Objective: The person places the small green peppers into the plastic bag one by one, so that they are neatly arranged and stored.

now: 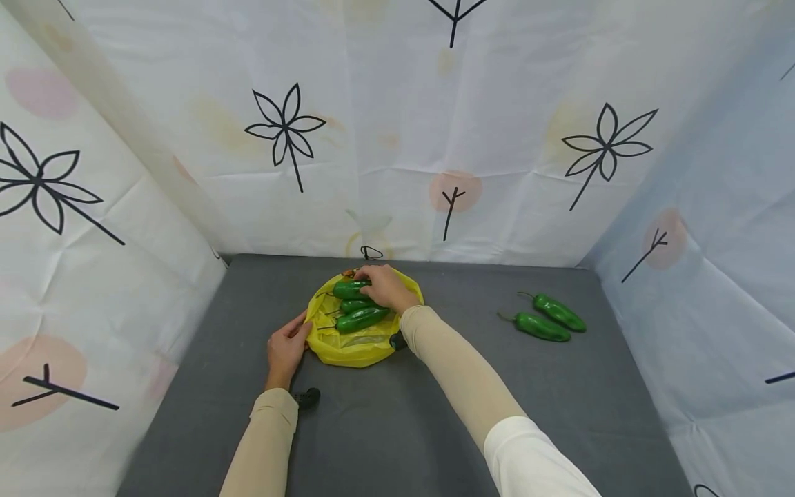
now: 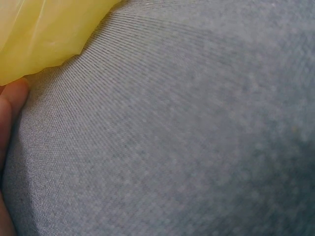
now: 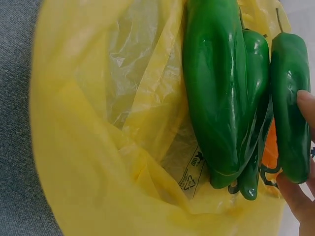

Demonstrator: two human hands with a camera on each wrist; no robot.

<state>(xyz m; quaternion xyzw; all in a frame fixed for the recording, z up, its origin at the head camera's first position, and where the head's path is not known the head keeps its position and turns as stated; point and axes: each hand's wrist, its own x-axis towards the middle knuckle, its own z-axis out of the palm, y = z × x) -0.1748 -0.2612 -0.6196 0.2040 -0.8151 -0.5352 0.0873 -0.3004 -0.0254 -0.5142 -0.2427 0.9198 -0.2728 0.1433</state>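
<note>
A yellow plastic bag [image 1: 335,351] lies on the table with its mouth spread wide, and several green peppers [image 1: 363,319] are inside it. At the bag's left rim, my left hand [image 1: 287,351] pinches the plastic between thumb and fingers; only a few fingertips [image 2: 18,93] show in the left wrist view. My right hand [image 1: 386,286] reaches over the far side of the bag. It grips a long green pepper [image 3: 291,108] between thumb and fingers, beside the other peppers.
Two more green peppers [image 1: 540,326] lie side by side on the grey tabletop [image 1: 472,386] to the right. White patterned cloth [image 1: 397,138] hangs behind the table and along both sides.
</note>
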